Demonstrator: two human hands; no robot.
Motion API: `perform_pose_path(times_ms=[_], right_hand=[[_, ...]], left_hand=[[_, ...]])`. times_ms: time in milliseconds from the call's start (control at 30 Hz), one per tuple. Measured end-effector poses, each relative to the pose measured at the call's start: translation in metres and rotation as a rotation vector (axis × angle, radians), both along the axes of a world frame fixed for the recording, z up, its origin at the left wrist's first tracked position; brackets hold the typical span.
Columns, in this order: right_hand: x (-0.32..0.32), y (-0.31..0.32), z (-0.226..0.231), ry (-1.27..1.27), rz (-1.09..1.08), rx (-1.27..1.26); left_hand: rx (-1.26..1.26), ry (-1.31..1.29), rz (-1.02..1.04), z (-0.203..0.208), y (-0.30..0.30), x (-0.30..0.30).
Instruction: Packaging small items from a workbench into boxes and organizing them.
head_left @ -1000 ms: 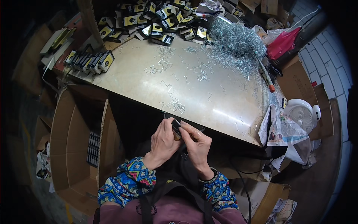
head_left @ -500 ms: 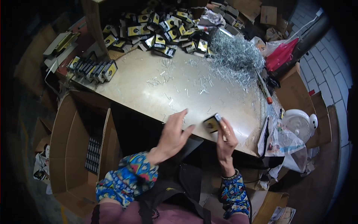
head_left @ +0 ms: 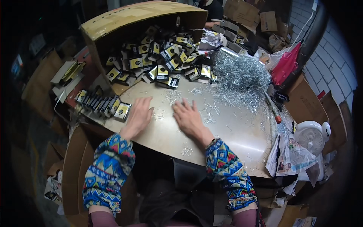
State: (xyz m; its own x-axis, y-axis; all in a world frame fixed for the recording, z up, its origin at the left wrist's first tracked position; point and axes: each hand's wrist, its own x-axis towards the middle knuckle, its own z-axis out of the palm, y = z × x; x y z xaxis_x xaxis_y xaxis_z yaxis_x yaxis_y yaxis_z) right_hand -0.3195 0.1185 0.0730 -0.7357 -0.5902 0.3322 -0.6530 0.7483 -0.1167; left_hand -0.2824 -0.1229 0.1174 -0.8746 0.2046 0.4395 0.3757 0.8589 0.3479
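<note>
My left hand (head_left: 138, 116) is at the table's near left, its fingers stretched out and empty. Right beside it is the end box of a row of small black-and-yellow boxes (head_left: 123, 111) standing on edge; whether the hand touches that box I cannot tell. My right hand (head_left: 189, 119) reaches over the middle of the metal tabletop (head_left: 234, 132), fingers spread, among loose small metal pins (head_left: 208, 109). Nothing shows in its grasp.
A large carton (head_left: 143, 17) lies on its side at the back, spilling many black-and-yellow boxes (head_left: 162, 72). A heap of silvery pins (head_left: 242, 73) stands at the back right. At the right are an orange-tipped rod (head_left: 278, 119) and a white fan (head_left: 310, 138). An open carton (head_left: 75, 166) stands lower left.
The small box that my right hand held is out of that hand. Both hands have moved left and farther over the table, the left one up to the row. The view has tilted upward.
</note>
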Motion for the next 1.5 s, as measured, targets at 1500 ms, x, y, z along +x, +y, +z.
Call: perform_pose_path(times_ms=[1500], right_hand=[[0.099,0.125,0.005,-0.181,-0.179,-0.054]], left_hand=[[2.387,-1.116,0.209,-0.018,0.032,0.166]])
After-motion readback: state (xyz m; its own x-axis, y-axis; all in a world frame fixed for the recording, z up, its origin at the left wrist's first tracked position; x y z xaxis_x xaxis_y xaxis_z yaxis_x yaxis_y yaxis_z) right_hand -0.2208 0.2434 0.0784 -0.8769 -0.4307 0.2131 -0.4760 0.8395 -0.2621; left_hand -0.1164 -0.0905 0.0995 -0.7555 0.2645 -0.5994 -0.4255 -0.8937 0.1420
